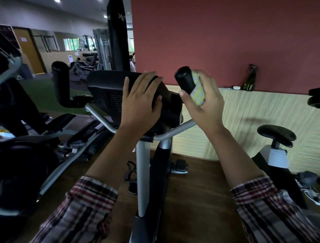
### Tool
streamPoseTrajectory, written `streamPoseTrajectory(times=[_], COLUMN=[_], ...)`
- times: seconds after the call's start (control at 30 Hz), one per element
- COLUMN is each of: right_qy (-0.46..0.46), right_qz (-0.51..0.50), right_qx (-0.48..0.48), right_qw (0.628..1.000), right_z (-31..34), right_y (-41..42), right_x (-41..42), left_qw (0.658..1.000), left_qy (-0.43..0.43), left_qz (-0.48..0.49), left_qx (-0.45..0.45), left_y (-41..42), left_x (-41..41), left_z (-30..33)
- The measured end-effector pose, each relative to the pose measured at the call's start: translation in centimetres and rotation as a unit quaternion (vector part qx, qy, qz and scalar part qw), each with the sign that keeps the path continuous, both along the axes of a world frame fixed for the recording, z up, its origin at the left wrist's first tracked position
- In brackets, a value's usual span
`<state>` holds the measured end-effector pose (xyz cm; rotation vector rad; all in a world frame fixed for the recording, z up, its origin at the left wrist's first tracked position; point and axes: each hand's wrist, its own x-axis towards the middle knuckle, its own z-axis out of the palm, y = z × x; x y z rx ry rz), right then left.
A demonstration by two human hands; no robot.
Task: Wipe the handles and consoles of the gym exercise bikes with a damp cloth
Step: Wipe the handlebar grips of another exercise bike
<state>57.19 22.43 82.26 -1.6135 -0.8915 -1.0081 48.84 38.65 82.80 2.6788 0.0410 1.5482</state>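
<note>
Floor: dark wood boards, carrying the bike on its grey post, a second bike to the right and an elliptical to the left; a black strap lies on the boards just left of the post, and a tangle of white cord at the right edge. Ledge along the red wall: a dark green spray bottle standing upright, a small white case just left of it.

dim interior, dark corners. daylight from far windows at left; ceiling spots flare. wide-angle bend at edges. motion blur smears the striped wall panel and plaid sleeves; centre fairly sharp.
</note>
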Motion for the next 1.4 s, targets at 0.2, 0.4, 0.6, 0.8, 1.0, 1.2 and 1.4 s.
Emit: streamPoseTrajectory(times=[0.2,0.4,0.6,0.8,1.0,1.2,1.4], right_qy=[-0.002,-0.015,0.005,0.029,0.01,0.075,0.047], right_qz=[0.036,0.131,0.261,0.317,0.335,0.392,0.379], right_qx=[-0.036,-0.079,-0.1,-0.095,-0.097,-0.105,-0.097], right_qw=[0.999,0.988,0.96,0.943,0.937,0.911,0.919], right_z=[0.6,-0.4,1.4,-0.8,0.9,-1.4,-0.6], right_y=[-0.3,-1.8,-1.9,-2.9,-2.0,-3.1,-2.8], right_x=[0.8,2.4,3.1,4.6,4.3,5.8,5.3], left_qw=[0.998,0.985,0.98,0.984,0.983,0.984,0.99], left_qy=[-0.013,-0.007,-0.013,-0.037,-0.051,-0.052,-0.077], left_qz=[0.0,-0.072,-0.1,-0.075,-0.062,-0.025,0.001], left_qx=[-0.066,-0.158,-0.17,-0.159,-0.162,-0.17,-0.12], left_y=[-1.5,-4.5,-6.6,-6.7,-7.2,-7.6,-8.1], left_x=[-0.4,-1.1,0.1,0.3,0.2,0.1,0.4], left_z=[1.3,3.3,3.7,3.3,3.3,3.0,2.9])
